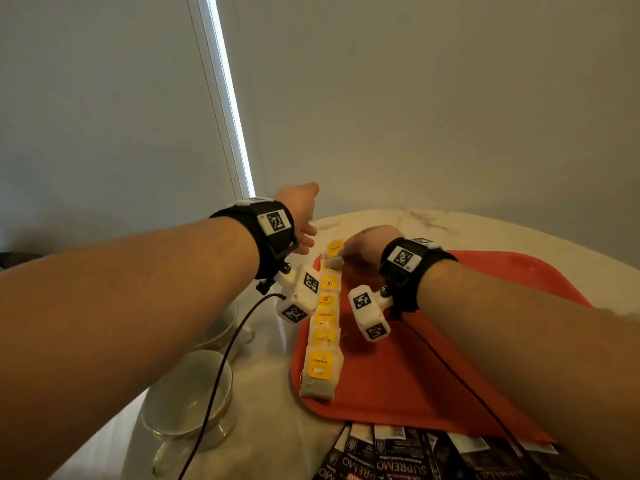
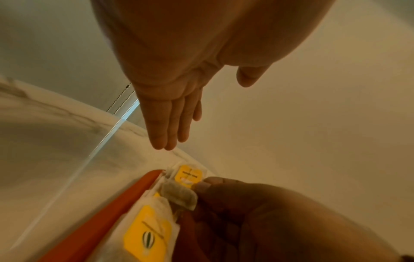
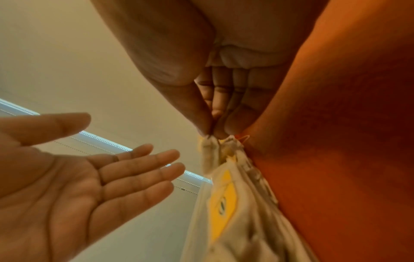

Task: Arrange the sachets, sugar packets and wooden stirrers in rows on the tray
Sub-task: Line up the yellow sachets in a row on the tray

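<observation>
A row of tea bag sachets with yellow tags (image 1: 323,320) runs along the left edge of the red tray (image 1: 433,368). At the row's far end my right hand (image 1: 360,249) pinches a tea bag (image 2: 179,195) between thumb and fingertips (image 3: 207,129), low over the tray. My left hand (image 1: 301,216) hovers just left of that spot, above the table, with straight fingers (image 2: 165,127) and an empty palm (image 3: 56,186). Dark coffee sachets (image 1: 398,459) lie in a fan on the table in front of the tray. No sugar packets or stirrers are in view.
Two glass cups (image 1: 194,400) (image 1: 221,327) stand on the marble table (image 1: 433,223) left of the tray. Black cables (image 1: 221,372) hang from both wrist cameras across the cups and tray. A wall and a window blind stand behind the table.
</observation>
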